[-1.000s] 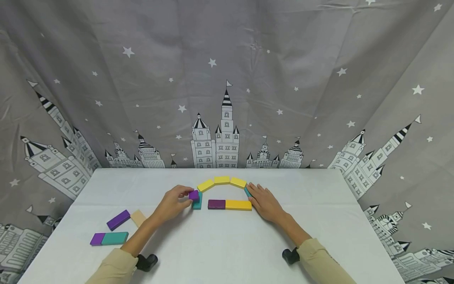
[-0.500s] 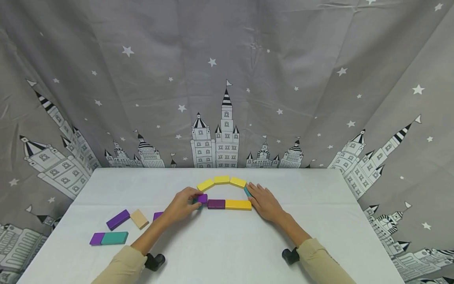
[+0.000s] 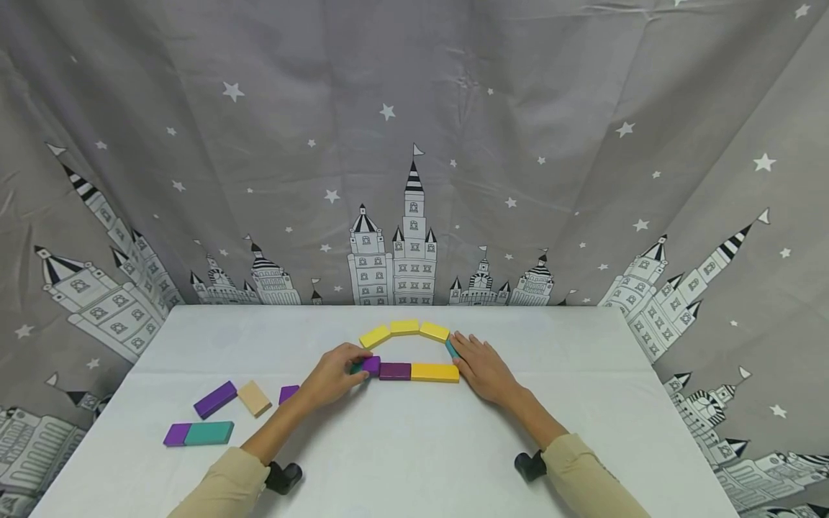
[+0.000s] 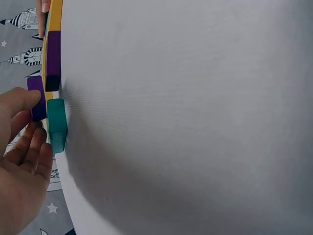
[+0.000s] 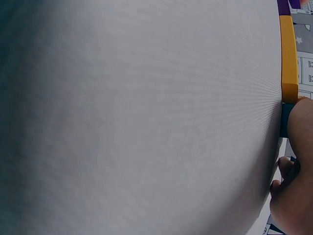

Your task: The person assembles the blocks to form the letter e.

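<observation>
Just now, the left hand (image 3: 335,370) has brought a small purple block (image 3: 371,366) right and a bit nearer, up to the left end of a row made of a plum block (image 3: 395,371) and an orange block (image 3: 435,373). So it seems to line up with that row, but I can't tell if it touches the plum one. Its thumb and a finger pinch it, above a green block (image 4: 57,127). The right hand (image 3: 484,367) has stayed put, flat with straight fingers, partly over a teal block (image 3: 451,350) by the right end of the curve of yellow blocks (image 3: 404,328). Behind that curve, only a thin strip of white table (image 3: 414,446) runs to the far edge. A wide stretch lies on the near side between the arms, so there looks to be more room that way. Left, a tan block (image 3: 255,398) and others make it tighter.
</observation>
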Motion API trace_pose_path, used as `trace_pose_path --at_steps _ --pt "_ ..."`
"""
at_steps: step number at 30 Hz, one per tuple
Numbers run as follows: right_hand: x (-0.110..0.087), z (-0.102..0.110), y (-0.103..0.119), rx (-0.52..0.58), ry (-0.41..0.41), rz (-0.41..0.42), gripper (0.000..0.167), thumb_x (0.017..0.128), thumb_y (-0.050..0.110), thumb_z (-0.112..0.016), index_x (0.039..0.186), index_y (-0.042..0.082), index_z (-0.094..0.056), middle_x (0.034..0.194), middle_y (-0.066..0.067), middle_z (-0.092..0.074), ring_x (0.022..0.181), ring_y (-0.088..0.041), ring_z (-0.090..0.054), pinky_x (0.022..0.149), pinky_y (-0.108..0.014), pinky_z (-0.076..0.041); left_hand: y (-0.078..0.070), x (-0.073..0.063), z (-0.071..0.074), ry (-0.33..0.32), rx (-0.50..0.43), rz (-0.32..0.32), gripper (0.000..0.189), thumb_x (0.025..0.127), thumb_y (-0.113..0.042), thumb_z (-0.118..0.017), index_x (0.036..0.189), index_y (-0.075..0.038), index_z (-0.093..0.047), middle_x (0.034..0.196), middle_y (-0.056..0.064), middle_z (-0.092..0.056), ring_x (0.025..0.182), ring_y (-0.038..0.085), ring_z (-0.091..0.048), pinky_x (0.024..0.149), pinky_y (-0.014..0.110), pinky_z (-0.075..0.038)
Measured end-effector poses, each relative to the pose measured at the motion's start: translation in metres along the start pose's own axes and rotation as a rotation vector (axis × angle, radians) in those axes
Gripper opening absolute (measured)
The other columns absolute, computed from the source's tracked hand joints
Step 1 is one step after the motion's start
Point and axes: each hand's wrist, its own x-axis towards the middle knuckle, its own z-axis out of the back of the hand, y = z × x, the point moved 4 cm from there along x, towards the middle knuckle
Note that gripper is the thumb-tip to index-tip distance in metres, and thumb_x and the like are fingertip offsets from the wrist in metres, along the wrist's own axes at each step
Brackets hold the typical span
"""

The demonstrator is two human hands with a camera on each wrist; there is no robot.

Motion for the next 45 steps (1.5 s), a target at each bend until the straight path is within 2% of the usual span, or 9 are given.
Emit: trace_pose_path --at_steps 16,26,45 --pt "-0.0006 0.0008 0.0007 0.010 0.007 -0.006 0.052 0.109 0.033 -0.040 0.156 0.012 -0.035 0.159 -0.007 -0.032 0.146 -0.034 -0.027 0.118 -0.054 -0.019 0.0000 -0.0010 -0.0012 0.028 0.018 -0.004 0.036 0.085 -0.001 -0.076 0.120 0.002 -0.068 0.111 0.012 -0.063 0.100 0.026 -0.060 0.089 0.045 -0.051" --pt "-0.0004 -0.0002 0.0001 0.012 0.004 0.000 0.052 0.109 0.033 -0.040 0.156 0.012 -0.035 0.159 -0.007 -0.032 0.145 -0.035 -0.028 0.118 -0.055 -0.020 0.0036 -0.0017 -0.0018 0.032 0.012 0.000 0.037 0.084 0.000 -0.076 0.120 0.002 -0.068 0.115 0.015 -0.063 0.111 0.034 -0.060 0.099 0.051 -0.047" --pt "-0.0002 0.0004 0.0008 0.001 0.002 -0.003 0.051 0.109 0.033 -0.040 0.155 0.011 -0.035 0.159 -0.007 -0.032 0.145 -0.035 -0.028 0.118 -0.055 -0.020 0.0052 -0.0021 -0.0053 0.015 -0.001 0.011 0.036 0.083 0.001 -0.076 0.119 0.002 -0.070 0.111 0.011 -0.060 0.110 0.031 -0.057 0.099 0.050 -0.047"
